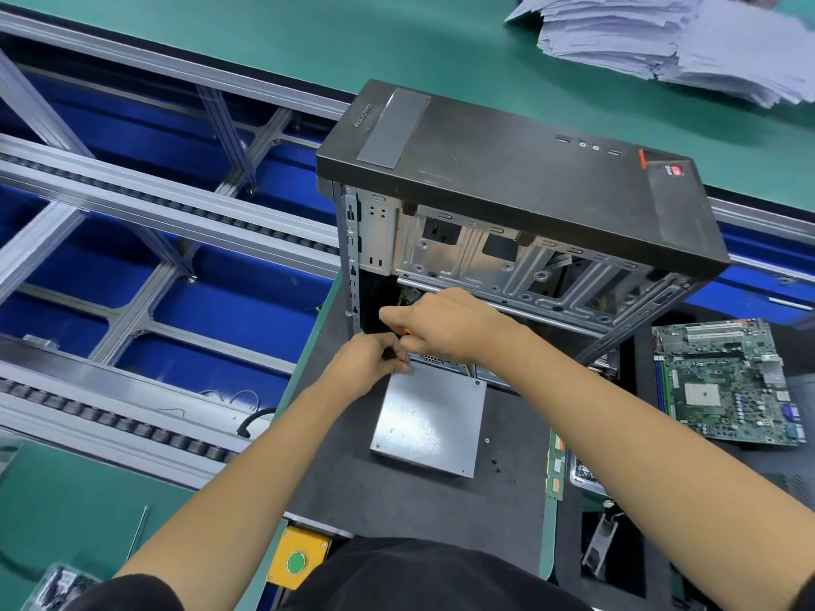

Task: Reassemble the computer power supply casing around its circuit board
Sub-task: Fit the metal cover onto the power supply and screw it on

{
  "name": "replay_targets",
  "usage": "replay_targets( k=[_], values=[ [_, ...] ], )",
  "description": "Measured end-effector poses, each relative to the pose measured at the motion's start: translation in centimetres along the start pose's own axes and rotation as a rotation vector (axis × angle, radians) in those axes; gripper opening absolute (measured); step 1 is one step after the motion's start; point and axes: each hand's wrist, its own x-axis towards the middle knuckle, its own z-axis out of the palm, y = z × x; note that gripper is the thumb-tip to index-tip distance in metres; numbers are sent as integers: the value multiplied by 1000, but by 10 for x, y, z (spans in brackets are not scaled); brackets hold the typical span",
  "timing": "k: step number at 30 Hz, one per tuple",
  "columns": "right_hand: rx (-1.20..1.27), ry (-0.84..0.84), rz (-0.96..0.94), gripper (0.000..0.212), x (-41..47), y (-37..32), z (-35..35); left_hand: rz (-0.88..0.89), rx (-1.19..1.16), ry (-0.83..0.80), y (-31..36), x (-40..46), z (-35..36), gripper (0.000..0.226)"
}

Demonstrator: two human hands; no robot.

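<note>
A grey metal power supply casing lies flat on the black mat, its far end next to the open computer tower. Coloured wires stick out at its far edge. My left hand pinches the casing's far left corner with curled fingers. My right hand sits just above it, fingers curled round a small orange-handled tool at that same corner. The tool's tip is hidden by my fingers. The circuit board inside the casing cannot be seen.
A green motherboard lies to the right on the mat, with memory sticks near it. A yellow box with a green button sits at the near edge. A roller conveyor runs on the left. Stacked papers lie far right.
</note>
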Motion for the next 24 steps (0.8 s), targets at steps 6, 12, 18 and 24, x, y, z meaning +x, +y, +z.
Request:
replay_targets(
  k=[6,12,18,24],
  values=[
    [-33,10,-10,18,1,-3,-3,53,78,-79,-3,1,-8,15],
    [-83,22,-19,16,2,-6,-7,76,119,-67,-4,-1,-7,13],
    [-126,5,-24,15,7,-6,-14,62,118,-48,-4,2,-8,14],
    [-141,-4,-27,14,9,-6,-13,50,153,-57,-2,2,-8,14]
  ],
)
